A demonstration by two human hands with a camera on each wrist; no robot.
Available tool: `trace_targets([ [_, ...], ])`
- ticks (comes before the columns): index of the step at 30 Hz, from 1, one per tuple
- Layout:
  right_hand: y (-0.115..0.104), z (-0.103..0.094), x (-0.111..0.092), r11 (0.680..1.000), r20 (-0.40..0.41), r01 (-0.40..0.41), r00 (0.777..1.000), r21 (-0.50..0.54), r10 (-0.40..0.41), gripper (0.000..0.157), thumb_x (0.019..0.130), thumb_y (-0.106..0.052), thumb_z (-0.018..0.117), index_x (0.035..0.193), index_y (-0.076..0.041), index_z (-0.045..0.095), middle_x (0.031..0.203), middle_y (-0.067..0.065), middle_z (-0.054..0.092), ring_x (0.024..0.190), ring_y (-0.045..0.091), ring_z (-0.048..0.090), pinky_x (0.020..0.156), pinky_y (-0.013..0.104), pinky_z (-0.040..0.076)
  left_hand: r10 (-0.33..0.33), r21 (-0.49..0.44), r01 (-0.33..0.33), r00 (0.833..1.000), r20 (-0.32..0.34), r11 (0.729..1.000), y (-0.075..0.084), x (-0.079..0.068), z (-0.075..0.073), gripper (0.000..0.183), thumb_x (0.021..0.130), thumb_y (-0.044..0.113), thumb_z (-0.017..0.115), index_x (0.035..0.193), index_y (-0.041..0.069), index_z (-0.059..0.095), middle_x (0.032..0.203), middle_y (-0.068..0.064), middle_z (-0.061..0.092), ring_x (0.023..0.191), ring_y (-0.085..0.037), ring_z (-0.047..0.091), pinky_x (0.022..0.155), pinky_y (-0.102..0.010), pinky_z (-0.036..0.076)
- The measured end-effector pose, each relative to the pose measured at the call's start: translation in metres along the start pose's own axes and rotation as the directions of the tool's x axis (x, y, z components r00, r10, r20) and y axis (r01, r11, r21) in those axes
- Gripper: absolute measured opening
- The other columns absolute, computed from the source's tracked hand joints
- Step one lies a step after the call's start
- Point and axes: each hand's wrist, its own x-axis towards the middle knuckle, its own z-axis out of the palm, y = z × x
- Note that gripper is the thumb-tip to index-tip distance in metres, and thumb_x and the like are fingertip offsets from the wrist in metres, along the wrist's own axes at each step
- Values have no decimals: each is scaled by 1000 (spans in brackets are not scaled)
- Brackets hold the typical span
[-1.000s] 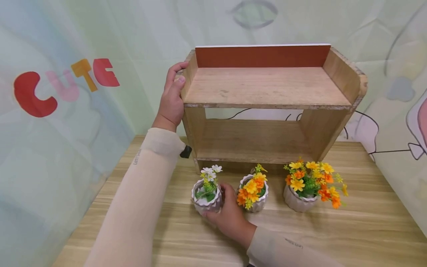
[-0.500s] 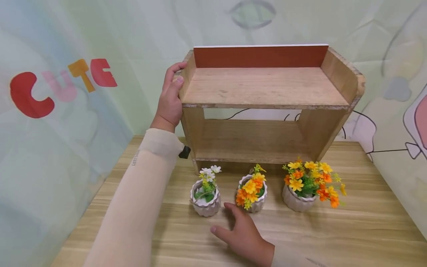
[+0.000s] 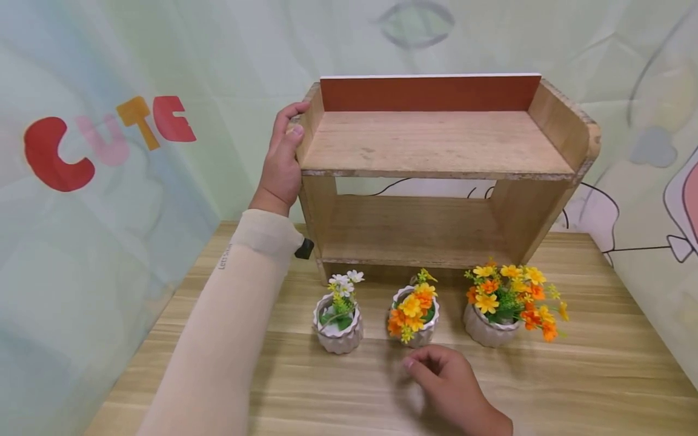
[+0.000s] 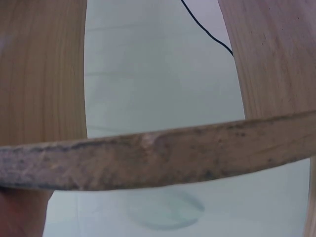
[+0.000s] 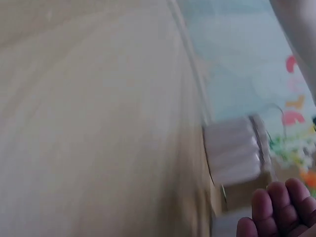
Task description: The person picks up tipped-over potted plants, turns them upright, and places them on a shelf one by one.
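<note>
My left hand [image 3: 280, 163] grips the upper left side panel of a small two-tier wooden shelf [image 3: 436, 142], its thumb and fingers at the panel's edge. In the left wrist view, the panel's worn edge crosses the picture and a bit of the hand [image 4: 22, 212] shows at lower left. My right hand [image 3: 449, 381] holds nothing, fingers loosely bent, just in front of the middle pot of orange and yellow flowers [image 3: 412, 312]. Left of that stands a ribbed pot with white flowers [image 3: 339, 321]. In the right wrist view, my fingers [image 5: 279, 205] appear below a whitish ribbed pot [image 5: 232, 150].
A third pot, with a fuller orange and yellow bunch [image 3: 493, 324], stands to the right. All three pots form a row on the wood-grain table [image 3: 305, 399] before the shelf. A printed cloth backdrop [image 3: 163, 48] hangs behind and at the sides.
My right hand has let go of the white-flower pot and drawn back to the right, in front of the middle pot. The left hand stays on the shelf.
</note>
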Motion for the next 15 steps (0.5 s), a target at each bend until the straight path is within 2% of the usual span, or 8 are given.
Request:
trace_targets([
  [4,1,-18,-3,1000,-138,-12,990,-27,8,10,96,-10,74,92,-1,77,84,3,75,76,5,63,72,24,52,-4,7,4,1000,-2,1000,0,0,0,51,101,28,35,150,18,46,163,5,34,145,-17,33,119,-34,24],
  [7,3,-31,-4,997,-212,-38,977,-64,23,9,95,-9,74,93,-1,77,84,2,74,74,6,62,70,25,52,-8,9,8,1000,-3,1000,1,0,0,51,101,28,35,150,19,46,163,5,34,145,-18,33,119,-35,25],
  [12,12,-55,-6,979,-271,-151,956,-138,109,16,98,-15,73,101,0,77,92,3,75,77,5,61,70,24,51,-14,13,14,1000,0,1000,1,0,0,51,102,29,34,151,19,46,163,5,34,145,-18,33,119,-35,24],
  [15,17,-69,-6,960,-318,-223,934,-170,161,24,97,-23,75,106,0,75,91,1,74,77,5,60,68,24,49,-14,11,14,1000,1,1000,1,0,0,51,102,29,34,151,19,45,163,5,34,145,-18,33,119,-35,25],
])
